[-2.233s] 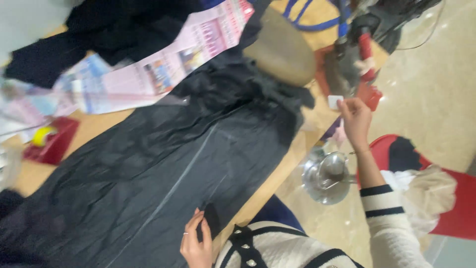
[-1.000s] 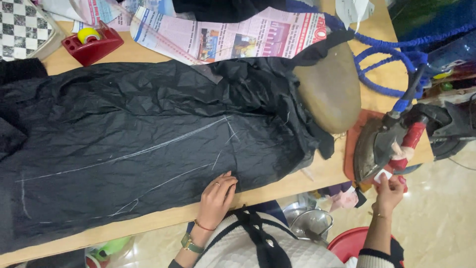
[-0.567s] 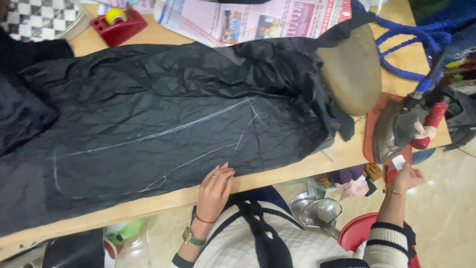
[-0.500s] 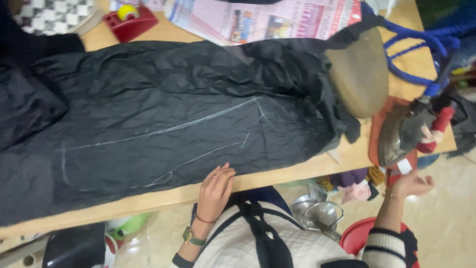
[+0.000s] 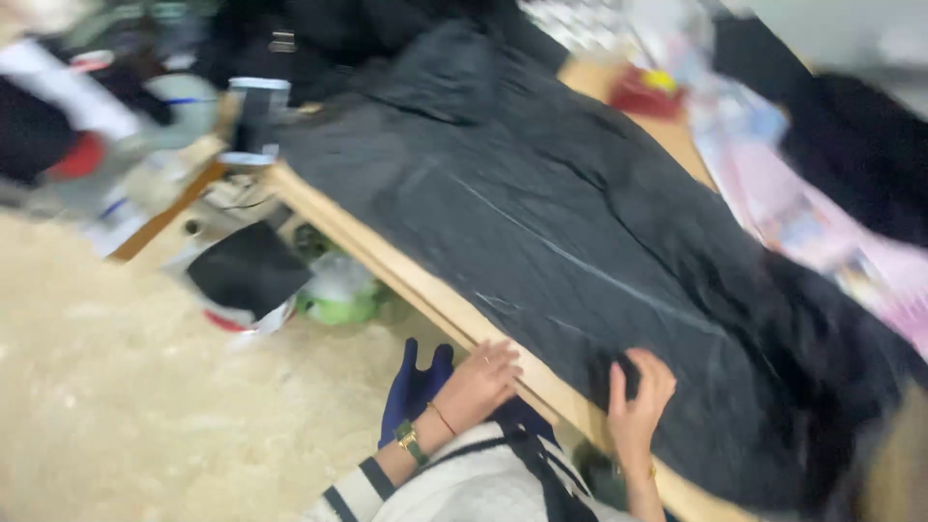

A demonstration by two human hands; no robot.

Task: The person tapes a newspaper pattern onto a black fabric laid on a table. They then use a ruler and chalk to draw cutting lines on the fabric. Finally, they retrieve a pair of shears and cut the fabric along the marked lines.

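Nearest, a white knitted sleeve with dark stripes is seen at the bottom edge, with a wristwatch on the left wrist. The left hand is laid on the front edge of the pale wooden table, fingers loosely curled over the rim and closed on nothing. Just to its right, the right hand is rested on the crinkled black fabric close to the same edge; its fingers are bent and a small fold of the cloth appears to be pinched, though motion blur leaves the grip uncertain. The fabric is spread flat along nearly the whole tabletop, its near hem lying just inside the table edge, and a faint pale chalk line is traced along it.

Left of the table, open beige floor is noted. Under the table edge, a black flat object and a green and white bundle are lodged.

Farther off, blurred printed paper sheets and a small red holder are lying past the cloth's far edge.
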